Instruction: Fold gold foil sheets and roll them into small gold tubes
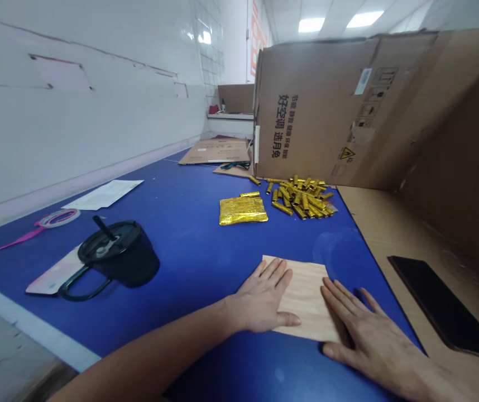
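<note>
A thin sheet with a pale wood-grain look (306,298) lies flat on the blue table (189,245) in front of me. My left hand (267,298) rests flat on its left side, fingers stretched out and the thumb on the sheet. My right hand (363,329) lies along its right edge with the fingers extended and the thumb apart; it grips nothing. Beyond the sheet is a flat stack of gold foil pieces (243,211). Behind and to the right of that stack spreads a loose heap of small gold tubes (302,198).
A black lidded mug (124,254) with a straw stands at the left, by a pink-tinted card (55,273). Tape rolls (59,218) and paper (103,194) lie near the wall. A big cardboard box (319,111) rises behind the tubes. A black phone-like slab (444,301) lies far right.
</note>
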Action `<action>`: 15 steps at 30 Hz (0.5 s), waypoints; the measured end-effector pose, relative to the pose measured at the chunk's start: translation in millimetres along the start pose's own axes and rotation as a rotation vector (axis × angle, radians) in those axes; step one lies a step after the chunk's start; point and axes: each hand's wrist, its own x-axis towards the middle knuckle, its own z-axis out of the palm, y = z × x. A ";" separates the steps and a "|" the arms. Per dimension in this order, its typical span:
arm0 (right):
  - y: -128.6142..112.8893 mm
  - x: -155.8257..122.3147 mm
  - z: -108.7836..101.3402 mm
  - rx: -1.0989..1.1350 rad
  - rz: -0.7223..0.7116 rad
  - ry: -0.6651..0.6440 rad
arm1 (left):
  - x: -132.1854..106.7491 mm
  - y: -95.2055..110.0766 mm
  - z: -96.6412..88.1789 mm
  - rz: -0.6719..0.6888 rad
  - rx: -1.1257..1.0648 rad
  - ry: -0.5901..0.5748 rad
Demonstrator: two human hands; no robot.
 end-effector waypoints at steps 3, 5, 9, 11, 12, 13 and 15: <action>3.9 -10.8 -5.6 0.048 -0.033 0.000 | -0.3 -2.9 -5.2 0.007 -0.054 -0.034; 2.5 -14.2 -8.3 0.076 -0.078 0.013 | -0.4 -5.5 -11.7 0.010 -0.117 -0.083; -4.5 -8.1 -11.8 0.176 -0.105 0.118 | -0.1 -9.6 -27.1 0.021 -0.235 -0.166; -7.0 0.2 -14.6 0.292 -0.071 0.175 | 0.2 -12.2 -33.8 0.010 -0.302 -0.180; -7.7 4.9 -16.6 0.368 -0.041 0.190 | 0.3 -14.4 -36.7 -0.001 -0.352 -0.175; -7.9 9.7 -18.9 0.449 -0.003 0.195 | 0.4 -17.2 -39.1 -0.006 -0.426 -0.162; -7.5 19.0 -23.3 0.595 0.067 0.185 | 0.1 -24.7 -42.5 0.001 -0.658 -0.102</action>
